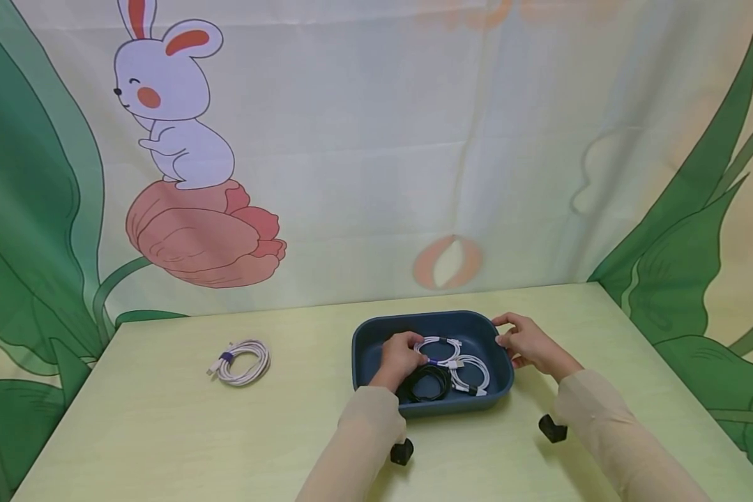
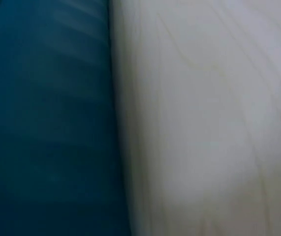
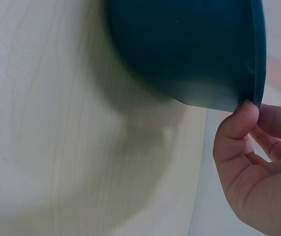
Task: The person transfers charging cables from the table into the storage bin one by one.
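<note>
A dark blue bin stands on the table with coiled cables inside. My left hand reaches into it, thumb and fingertips at the left edge of a coiled white cable. Another coiled white cable lies to the right, partly overlapping the first. Below the left hand is a coiled black cable. My right hand pinches the bin's right rim; the right wrist view shows the thumb on the outer wall at the rim. In the left wrist view only the bin's outer wall and the table show.
A thicker coiled white cable with a dark blue tie lies on the pale wooden table, left of the bin. Behind the table's back edge hangs a printed curtain. A small black device shows under each wrist.
</note>
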Tool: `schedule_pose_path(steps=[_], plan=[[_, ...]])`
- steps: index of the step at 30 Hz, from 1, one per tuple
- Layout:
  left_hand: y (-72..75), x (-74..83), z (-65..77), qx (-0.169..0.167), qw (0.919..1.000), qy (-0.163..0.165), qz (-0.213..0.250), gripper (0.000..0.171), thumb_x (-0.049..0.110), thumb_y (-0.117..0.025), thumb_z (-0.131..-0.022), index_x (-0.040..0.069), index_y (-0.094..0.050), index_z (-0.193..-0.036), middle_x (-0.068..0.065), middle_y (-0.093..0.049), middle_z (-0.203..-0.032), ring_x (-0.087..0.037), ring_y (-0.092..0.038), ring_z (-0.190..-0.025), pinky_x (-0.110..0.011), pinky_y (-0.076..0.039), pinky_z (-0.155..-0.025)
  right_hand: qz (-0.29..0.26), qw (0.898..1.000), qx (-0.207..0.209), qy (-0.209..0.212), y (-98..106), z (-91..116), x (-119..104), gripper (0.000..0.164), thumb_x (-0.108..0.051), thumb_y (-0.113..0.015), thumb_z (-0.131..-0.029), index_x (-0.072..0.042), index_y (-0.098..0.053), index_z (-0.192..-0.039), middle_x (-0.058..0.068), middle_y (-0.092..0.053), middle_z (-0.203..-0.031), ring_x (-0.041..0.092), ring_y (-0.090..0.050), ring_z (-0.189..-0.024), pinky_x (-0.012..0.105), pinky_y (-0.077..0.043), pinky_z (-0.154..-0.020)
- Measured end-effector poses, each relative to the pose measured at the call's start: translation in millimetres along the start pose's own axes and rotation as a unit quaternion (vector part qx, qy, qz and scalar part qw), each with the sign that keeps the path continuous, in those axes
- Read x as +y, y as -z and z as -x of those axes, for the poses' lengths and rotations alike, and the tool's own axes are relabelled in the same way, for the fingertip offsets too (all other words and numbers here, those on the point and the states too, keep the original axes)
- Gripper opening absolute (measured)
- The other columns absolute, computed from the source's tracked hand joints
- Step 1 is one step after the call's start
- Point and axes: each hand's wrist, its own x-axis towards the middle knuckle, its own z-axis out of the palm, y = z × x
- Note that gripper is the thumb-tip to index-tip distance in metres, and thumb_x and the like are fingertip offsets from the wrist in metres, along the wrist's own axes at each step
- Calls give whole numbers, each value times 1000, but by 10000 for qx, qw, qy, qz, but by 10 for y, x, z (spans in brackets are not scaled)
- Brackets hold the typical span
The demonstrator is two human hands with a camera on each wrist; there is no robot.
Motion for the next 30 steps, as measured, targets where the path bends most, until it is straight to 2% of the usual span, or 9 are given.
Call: schedule_pose_path(steps=[13,30], plan=[[-21,-22,7,224,9962,-446,-721,30,0,-71,-65,3,-67,-95,-10,-66,-92,-24,-57,-85,-34,-47,-79,-43,10000,-43,28,6,10,-8,41,-6,-45,-89,-5,-34,-128,12,-50,-89,17,-47,-58,23,-44,-48],[-16,-29,13,189,9932,-579,-996,28,7,-72,-69,2,-66,-95,-11,-65,-92,-24,-56,-85,-36,-46,-79,-22,10000,-47,-6,10,12,-14,40,-7,-44,-89,-5,-34,-128,12,-50,-91,17,-48,-59,23,-44,-48]])
